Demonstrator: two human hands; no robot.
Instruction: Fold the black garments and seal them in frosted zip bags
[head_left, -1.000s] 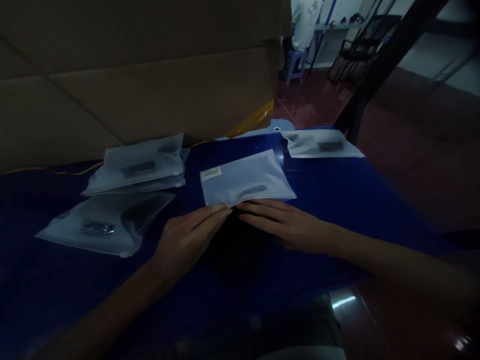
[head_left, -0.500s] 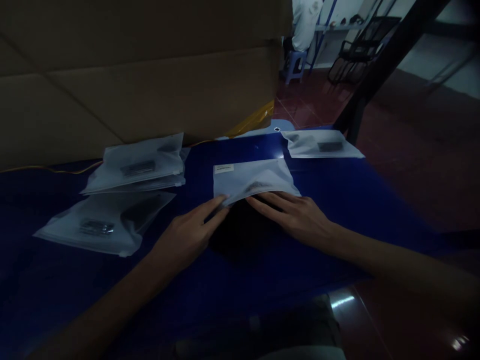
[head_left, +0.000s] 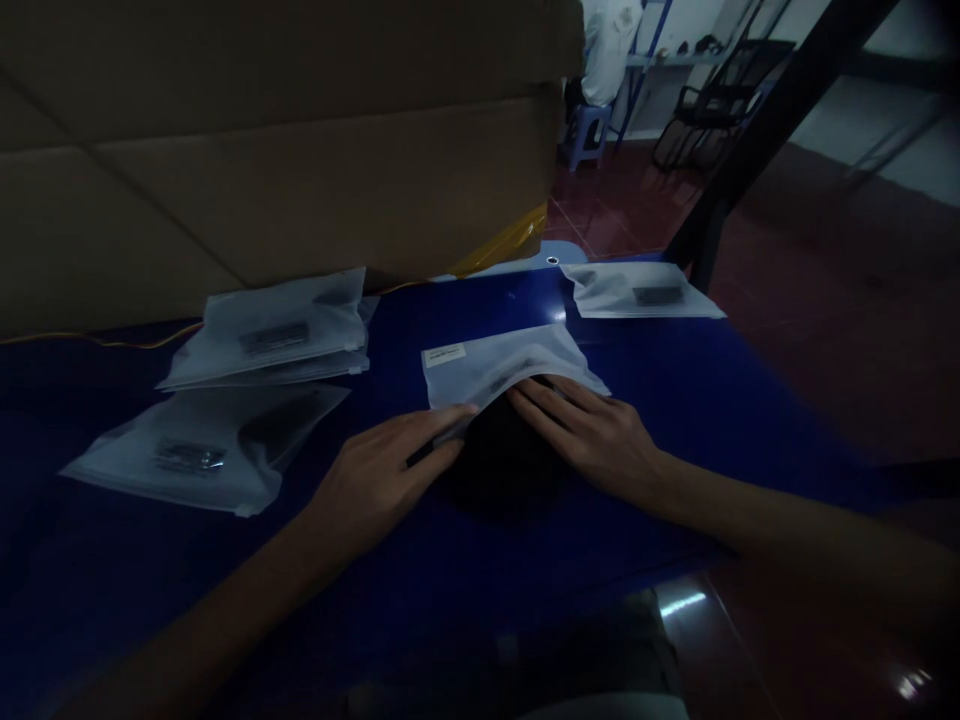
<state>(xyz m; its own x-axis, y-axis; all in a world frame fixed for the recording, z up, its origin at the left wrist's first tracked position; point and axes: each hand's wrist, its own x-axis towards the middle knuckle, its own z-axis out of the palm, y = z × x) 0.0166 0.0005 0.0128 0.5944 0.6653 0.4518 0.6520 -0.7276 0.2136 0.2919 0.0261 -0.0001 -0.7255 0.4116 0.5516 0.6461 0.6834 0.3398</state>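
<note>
A frosted white plastic zip bag (head_left: pixel 480 368) with a small label (head_left: pixel 445 354) at its upper left lies in front of me, its near side lifted open. My left hand (head_left: pixel 390 455) pinches the bag's near left edge between thumb and fingers. A soft-looking black item (head_left: pixel 495 450), too dark to name, sits at the bag's mouth, partly inside. My right hand (head_left: pixel 589 425) lies over this item's right side with fingers stretched out, their tips reaching under the bag's raised edge. How far the black item goes in is hidden.
Several similar filled bags (head_left: pixel 259 320) lie at the left, one nearer bag (head_left: pixel 187 460) below them, another bag (head_left: pixel 649 290) at the back right. A large cardboard box (head_left: pixel 300 190) stands behind the blue table (head_left: pixel 712 400). A dark slanted post (head_left: pixel 780 120) rises at right. A person sits farther back.
The bag's mouth is raised higher in an arch. My right fingers have shifted slightly rightward along with the black item, and my left hand has moved a little down.
</note>
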